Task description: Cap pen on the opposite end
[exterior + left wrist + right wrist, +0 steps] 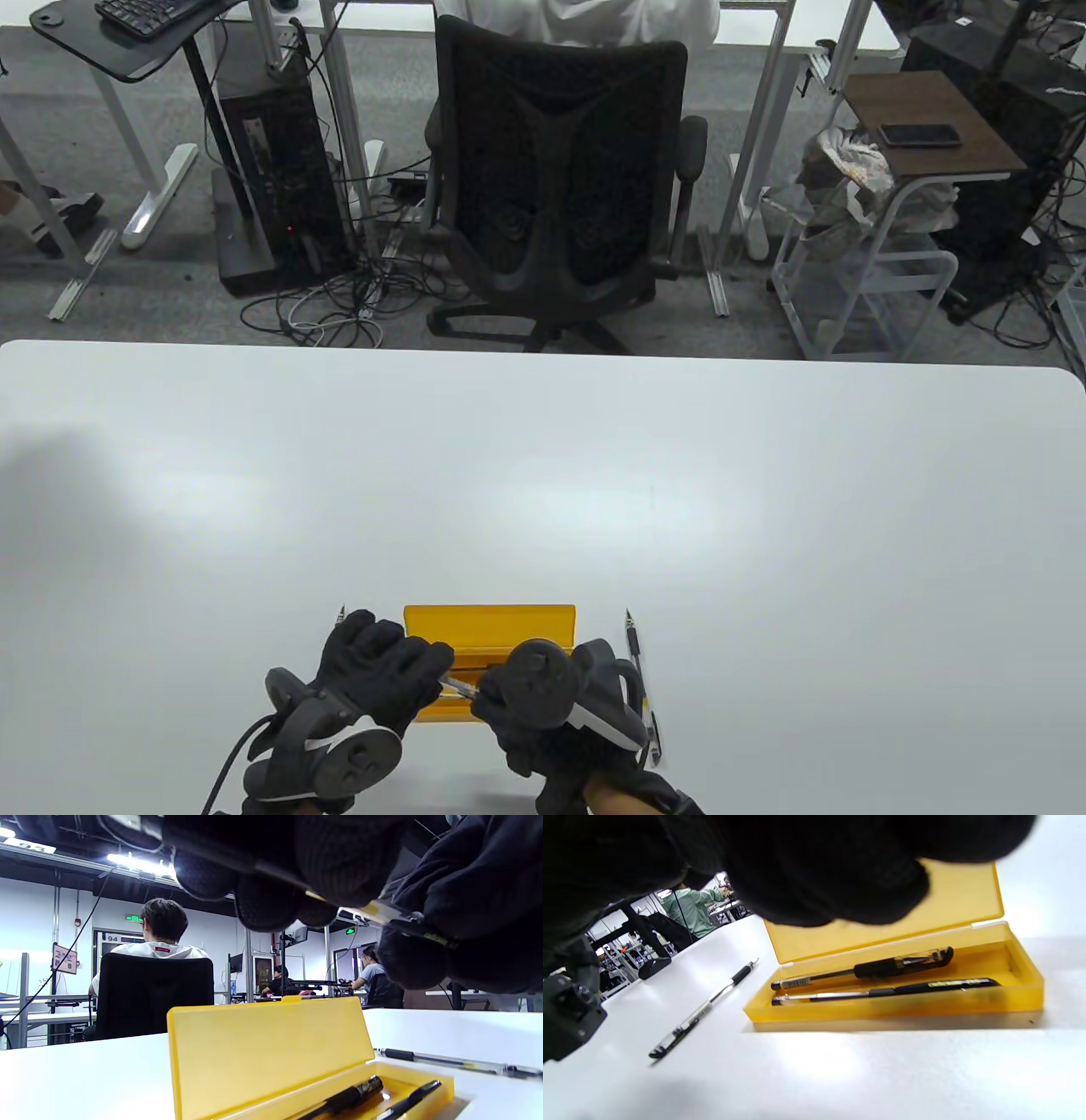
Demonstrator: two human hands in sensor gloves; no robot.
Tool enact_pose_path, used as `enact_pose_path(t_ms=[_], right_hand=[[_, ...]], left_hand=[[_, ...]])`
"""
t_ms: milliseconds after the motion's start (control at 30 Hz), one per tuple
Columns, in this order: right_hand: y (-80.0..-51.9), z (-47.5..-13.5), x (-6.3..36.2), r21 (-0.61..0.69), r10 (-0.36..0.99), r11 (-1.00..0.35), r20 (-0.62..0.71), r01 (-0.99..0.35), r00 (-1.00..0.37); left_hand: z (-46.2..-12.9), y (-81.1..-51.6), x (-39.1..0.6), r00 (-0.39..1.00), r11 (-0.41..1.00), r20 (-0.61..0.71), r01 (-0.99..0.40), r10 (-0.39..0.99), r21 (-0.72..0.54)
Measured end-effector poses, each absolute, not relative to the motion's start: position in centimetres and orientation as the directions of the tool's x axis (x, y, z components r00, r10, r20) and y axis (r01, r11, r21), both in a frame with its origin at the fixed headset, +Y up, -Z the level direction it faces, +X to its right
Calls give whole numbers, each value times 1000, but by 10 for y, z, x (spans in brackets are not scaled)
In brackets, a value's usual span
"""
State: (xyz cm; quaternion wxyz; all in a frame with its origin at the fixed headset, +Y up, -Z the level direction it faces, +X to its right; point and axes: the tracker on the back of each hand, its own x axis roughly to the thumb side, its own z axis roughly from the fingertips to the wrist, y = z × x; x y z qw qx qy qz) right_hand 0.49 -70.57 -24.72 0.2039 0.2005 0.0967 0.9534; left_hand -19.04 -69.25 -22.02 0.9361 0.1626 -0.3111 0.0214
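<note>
A clear-barrelled pen point(458, 683) is held level between both hands, just above the open yellow pen case point(488, 624). My left hand point(428, 679) grips its left part with curled fingers point(263, 899). My right hand point(494, 692) grips the other end. The pen also shows in the left wrist view point(373, 911), running into the right glove point(475, 899). Whether the right hand holds the cap or the barrel is hidden. In the right wrist view only dark glove point(814, 861) fills the top.
Two dark pens point(895, 967) point(882, 992) lie in the case tray point(1022, 984). One more pen point(640, 671) lies on the table right of the case, another point(704, 1012) left of it. An office chair point(560, 187) stands beyond the far table edge.
</note>
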Motion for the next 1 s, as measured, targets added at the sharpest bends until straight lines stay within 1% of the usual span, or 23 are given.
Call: enact_pose_path(t_ms=[67, 100, 167, 200, 233, 267, 300, 333, 367, 400, 433, 467, 500, 600, 667, 767, 867, 900, 967, 1000], right_hand=[[-708, -250, 9, 287, 440, -888, 298, -360, -847], [-712, -253, 13, 281, 461, -875, 239, -393, -855], [-715, -257, 20, 266, 496, -855, 173, -445, -851], [-713, -259, 25, 252, 523, -842, 160, -477, -837], [-711, -259, 28, 236, 554, -825, 167, -513, -815], [-709, -259, 30, 227, 605, -793, 185, -565, -774], [-707, -258, 31, 226, 649, -760, 197, -610, -735], [-706, -257, 30, 226, 672, -740, 211, -633, -710], [-706, -257, 28, 244, 702, -712, 232, -658, -673], [-707, -256, 24, 269, 718, -696, 253, -666, -648], [-707, -255, 22, 274, 716, -698, 254, -662, -650], [-707, -253, 18, 286, 709, -706, 279, -648, -648], [-707, -252, 16, 292, 703, -711, 294, -639, -648], [-708, -251, 11, 321, 690, -723, 299, -612, -659], [-710, -251, 10, 345, 712, -701, 288, -624, -641], [-713, -251, 11, 365, 737, -673, 268, -643, -620], [-715, -251, 11, 377, 755, -653, 259, -656, -602], [-715, -251, 10, 382, 762, -644, 250, -662, -597], [-715, -250, 10, 363, 753, -654, 233, -663, -615], [-716, -250, 10, 359, 731, -677, 219, -643, -647]], left_hand=[[-221, -693, -190, 815, 945, 579, -160, -38, 287], [-223, -691, -193, 833, 933, 554, -208, 12, 292], [-226, -686, -204, 851, 891, 494, -352, 178, 286], [-230, -685, -212, 828, 835, 439, -487, 348, 255], [-232, -686, -218, 794, 789, 393, -572, 464, 224], [-235, -691, -226, 712, 703, 324, -691, 623, 168], [-238, -700, -233, 581, 575, 269, -811, 768, 108], [-239, -705, -236, 495, 492, 229, -867, 838, 75], [-240, -713, -238, 359, 362, 179, -932, 916, 18], [-241, -719, -237, 245, 250, 140, -968, 959, -19], [-242, -721, -237, 202, 208, 123, -977, 972, -37], [-244, -722, -235, 149, 161, 125, -983, 981, -88], [-244, -722, -234, 144, 159, 129, -981, 981, -112], [-243, -718, -227, 183, 218, 201, -961, 962, -168], [-242, -716, -223, 198, 235, 206, -957, 958, -172], [-240, -717, -214, 218, 263, 216, -941, 952, -212], [-239, -714, -213, 244, 290, 241, -939, 940, -182], [-239, -713, -215, 272, 320, 257, -932, 928, -169], [-237, -710, -217, 300, 354, 289, -922, 909, -157], [-236, -708, -219, 329, 382, 303, -914, 894, -135]])
